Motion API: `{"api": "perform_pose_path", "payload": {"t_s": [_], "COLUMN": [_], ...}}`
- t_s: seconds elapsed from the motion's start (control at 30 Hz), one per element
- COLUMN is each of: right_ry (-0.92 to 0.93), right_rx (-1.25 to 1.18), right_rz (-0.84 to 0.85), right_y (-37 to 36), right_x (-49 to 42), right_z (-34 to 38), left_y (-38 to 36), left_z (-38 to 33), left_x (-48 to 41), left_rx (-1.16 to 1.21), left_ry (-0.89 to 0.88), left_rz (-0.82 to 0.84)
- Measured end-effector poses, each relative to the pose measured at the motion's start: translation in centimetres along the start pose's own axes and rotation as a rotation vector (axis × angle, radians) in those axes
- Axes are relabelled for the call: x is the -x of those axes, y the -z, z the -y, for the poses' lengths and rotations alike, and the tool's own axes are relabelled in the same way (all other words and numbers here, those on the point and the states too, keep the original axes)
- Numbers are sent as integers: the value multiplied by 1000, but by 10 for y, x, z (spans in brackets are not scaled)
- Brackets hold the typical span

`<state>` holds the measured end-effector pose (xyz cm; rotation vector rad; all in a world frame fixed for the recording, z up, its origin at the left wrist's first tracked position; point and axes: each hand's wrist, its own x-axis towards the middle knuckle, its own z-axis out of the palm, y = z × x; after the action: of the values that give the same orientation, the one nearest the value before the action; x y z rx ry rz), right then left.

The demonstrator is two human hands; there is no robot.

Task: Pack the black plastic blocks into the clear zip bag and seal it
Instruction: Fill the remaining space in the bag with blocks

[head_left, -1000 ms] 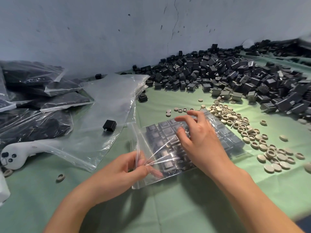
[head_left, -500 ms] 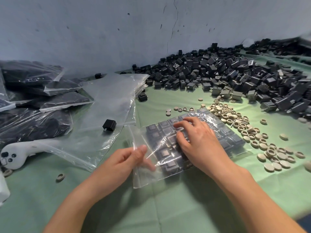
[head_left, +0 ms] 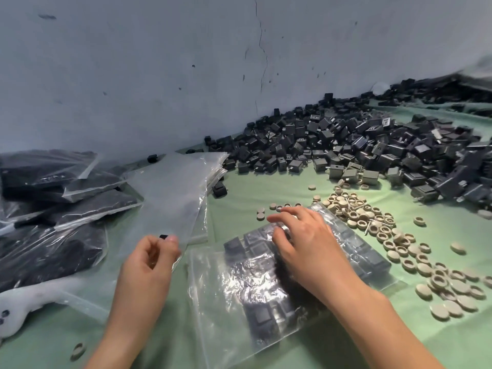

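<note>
**Zip bag of blocks flat on the desk, one hand on it**

Clear zip bag lies flat on the green desk, just below centre of the view. It is tilted, with its long axis running from seven to one o'clock. Black blocks fill it in flat rows, and the near end is crinkled film. Whether its zip is closed cannot be told.

Right hand rests on the far half of the bag. Its fingers are spread and lightly bent, pressing down on the blocks through the film and curled round nothing.

Left hand is at nine o'clock of the bag, clear of it, with fingers curled inward. Its fingertips are at a single black block, which lies on a stack of empty clear bags. The fingers hide most of this block, so whether it is gripped cannot be told.

Around the bag:
- **One o'clock:** a heap of loose black blocks against the wall.
- **Two to four o'clock:** beige caps and rings scattered just beside the bag.
- **Nine to ten o'clock, beyond the empty bags:** filled bags piled up.
- **Eight o'clock:** a white handheld controller, partly under film.
</note>
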<state>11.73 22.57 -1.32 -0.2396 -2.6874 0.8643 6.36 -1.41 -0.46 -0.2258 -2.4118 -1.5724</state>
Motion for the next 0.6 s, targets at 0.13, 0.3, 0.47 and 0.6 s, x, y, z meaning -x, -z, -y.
{"api": "perform_pose_path", "payload": {"t_s": [0.13, 0.3, 0.47, 0.6], "right_ry": [-24, -84, -139, -150], "right_rx": [8, 46, 27, 12], "right_rz": [-2, -17, -49, -70], "right_y": [1, 5, 9, 12], "right_x": [-22, -48, -64, -70], "right_z": [-10, -33, -51, -61], "left_y": [-57, -138, -183, -193], "left_z": [-21, -6, 21, 31], "left_x": [-50, -136, -200, -236], "left_rx": [-185, -582, -829, -844], "left_ry": [-129, -167, 16, 57], "left_rz": [280, 362, 351, 310]}}
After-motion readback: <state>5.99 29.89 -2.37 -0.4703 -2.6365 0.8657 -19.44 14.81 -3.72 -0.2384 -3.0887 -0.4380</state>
